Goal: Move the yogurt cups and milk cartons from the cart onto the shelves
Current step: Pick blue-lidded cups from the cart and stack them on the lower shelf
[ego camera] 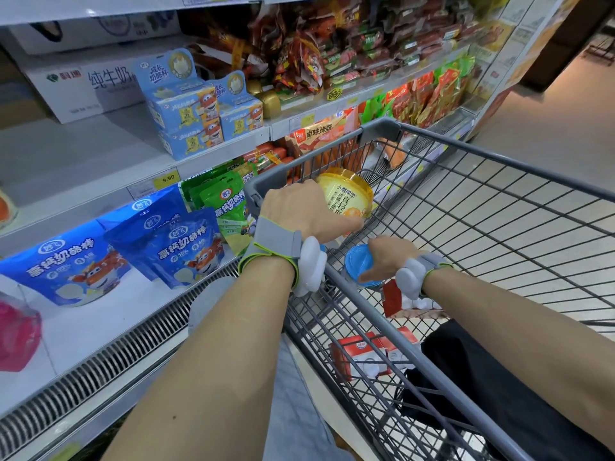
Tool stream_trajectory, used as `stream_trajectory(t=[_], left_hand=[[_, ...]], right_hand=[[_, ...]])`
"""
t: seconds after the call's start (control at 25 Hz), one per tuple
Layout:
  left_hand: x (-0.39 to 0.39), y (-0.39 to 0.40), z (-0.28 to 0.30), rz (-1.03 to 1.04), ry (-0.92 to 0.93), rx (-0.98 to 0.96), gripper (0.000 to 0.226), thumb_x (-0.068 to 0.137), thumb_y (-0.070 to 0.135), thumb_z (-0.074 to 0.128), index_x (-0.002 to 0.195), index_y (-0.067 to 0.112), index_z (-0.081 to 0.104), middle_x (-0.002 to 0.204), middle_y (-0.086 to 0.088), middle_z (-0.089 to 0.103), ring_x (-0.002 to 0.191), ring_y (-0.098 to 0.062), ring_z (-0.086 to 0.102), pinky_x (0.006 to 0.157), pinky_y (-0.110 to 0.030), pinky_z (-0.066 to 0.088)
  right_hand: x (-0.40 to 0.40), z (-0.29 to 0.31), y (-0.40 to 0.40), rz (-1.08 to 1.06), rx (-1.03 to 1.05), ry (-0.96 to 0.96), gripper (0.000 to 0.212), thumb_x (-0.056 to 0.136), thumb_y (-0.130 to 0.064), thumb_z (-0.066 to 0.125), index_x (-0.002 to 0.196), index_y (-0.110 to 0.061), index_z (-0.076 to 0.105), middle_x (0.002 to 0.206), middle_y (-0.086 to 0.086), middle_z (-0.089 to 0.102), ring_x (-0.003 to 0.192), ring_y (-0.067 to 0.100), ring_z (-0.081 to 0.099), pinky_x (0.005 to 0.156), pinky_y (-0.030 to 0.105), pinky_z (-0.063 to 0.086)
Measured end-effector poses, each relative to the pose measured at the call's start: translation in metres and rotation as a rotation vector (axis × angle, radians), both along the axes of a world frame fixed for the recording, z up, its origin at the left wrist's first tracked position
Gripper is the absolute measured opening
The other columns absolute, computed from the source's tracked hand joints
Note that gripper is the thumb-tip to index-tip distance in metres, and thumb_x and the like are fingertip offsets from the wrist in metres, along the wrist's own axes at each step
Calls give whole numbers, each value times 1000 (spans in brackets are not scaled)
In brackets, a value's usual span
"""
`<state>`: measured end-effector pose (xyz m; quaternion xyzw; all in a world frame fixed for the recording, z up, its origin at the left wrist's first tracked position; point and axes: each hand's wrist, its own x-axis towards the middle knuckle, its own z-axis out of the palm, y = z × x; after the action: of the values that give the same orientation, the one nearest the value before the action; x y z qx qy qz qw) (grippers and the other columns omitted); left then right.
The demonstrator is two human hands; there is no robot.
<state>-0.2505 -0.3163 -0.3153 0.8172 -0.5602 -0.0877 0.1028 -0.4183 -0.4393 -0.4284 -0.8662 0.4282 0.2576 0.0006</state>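
Both forearms extended, left hand (304, 207) curled gripping, right hand (391, 256) curled gripping, wrists banded

On the left, blue pouches (159, 251) with a cartoon figure lie on the near white shelf, a pink bag (18, 337) at its left edge. Green pouches (228, 202) stand just right of the blue ones. A yellow price tag (168, 178) marked 9.90 sits on the shelf edge above. Higher up, light blue boxes (203, 114) are stacked beside a white carton (83, 91). Far right, red sausage packs (336, 51) crowd the upper shelf. A black bag (499, 394) lies near right.
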Motion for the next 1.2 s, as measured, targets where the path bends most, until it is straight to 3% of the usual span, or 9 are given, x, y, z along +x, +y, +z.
stream_trajectory(t=[0.2,0.36,0.52,0.64,0.72,0.84,1.0,1.08,1.2], left_hand=[[-1,2,2,10,4,-9,77,75,87,52,97,14,61,84,0,59,77,-26,56,74,-35,32],[-2,2,3,27,5,-27,86,74,89,51,111,12,57,95,-2,61,82,-27,55,75,-35,32],[-1,6,6,42,26,-54,92,74,89,50,119,9,54,93,-2,62,80,-27,56,71,-35,36],[-2,8,7,49,100,-76,89,76,90,47,116,11,52,96,-2,63,80,-27,57,71,-36,38],[-2,15,11,62,151,-103,88,75,91,45,115,13,51,97,-1,63,82,-27,59,72,-37,41],[1,24,14,76,332,-180,81,74,91,49,115,22,51,99,6,63,87,-18,63,73,-37,48],[19,50,18,51,883,-480,62,74,72,73,118,33,54,106,9,70,94,-14,69,76,-37,58],[32,64,18,70,965,-581,58,74,66,77,118,33,57,106,8,72,95,-14,71,76,-35,58],[60,97,22,128,1037,-662,53,80,58,78,120,28,61,106,10,74,93,-8,71,75,-25,56]], right_hand=[[-1,-14,-4,43,-15,-74,69,69,-64,74,114,-16,55,109,5,54,94,26,59,75,38,55],[-6,-9,-7,-43,-1,-161,64,63,-64,73,104,-18,56,101,4,60,85,24,59,69,37,56],[-13,30,-21,-169,6,-345,74,59,-70,68,112,-18,63,94,2,66,83,23,62,69,36,57],[-17,76,-34,-240,19,-510,70,71,-63,74,123,-17,64,107,2,66,88,21,62,60,25,48],[-16,114,-32,-300,22,-654,70,77,-57,75,131,-17,61,118,3,64,94,19,59,63,23,44],[-11,164,-28,-305,30,-902,63,80,-50,76,132,-16,61,118,3,65,93,16,63,72,28,51],[17,230,5,-239,-8,-1150,55,80,-54,73,125,-24,62,98,-4,64,79,7,61,60,26,46],[34,252,21,-260,49,-1305,46,78,-54,74,113,-26,66,98,-5,65,86,11,64,65,30,51],[77,267,43,-309,201,-1526,44,67,-55,76,97,-22,72,100,5,72,93,29,71,77,51,61]])
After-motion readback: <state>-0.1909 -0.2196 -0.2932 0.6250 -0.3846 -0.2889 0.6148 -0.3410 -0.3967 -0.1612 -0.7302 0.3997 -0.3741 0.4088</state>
